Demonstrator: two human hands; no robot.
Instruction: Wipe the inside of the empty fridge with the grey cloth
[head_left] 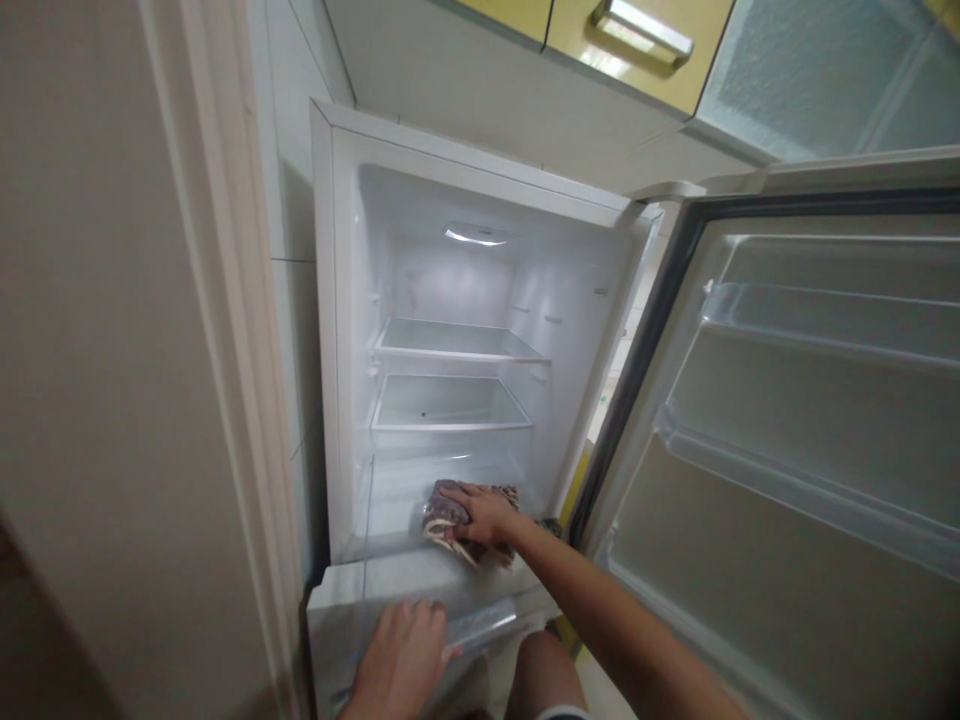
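Note:
My right hand [487, 515] presses a brown-and-cream patterned cloth [446, 510], its fingers spread over and gripping the bunched fabric. The cloth is at the bottom of the open fridge [330, 350], in or over a clear plastic drawer [487, 622] that juts out past the shelves. My left hand [405, 650] is curled over the front edge of that drawer, at its left part. The fingertips of the left hand are partly hidden behind the edge.
Two glass shelves [457, 340] span the fridge above the drawer. The fridge door [787, 400], with clear door racks [810, 320], stands wide open on the right. Yellow cabinets [637, 60] hang overhead. A door frame [225, 300] rises close on the left. My knee [547, 675] is below.

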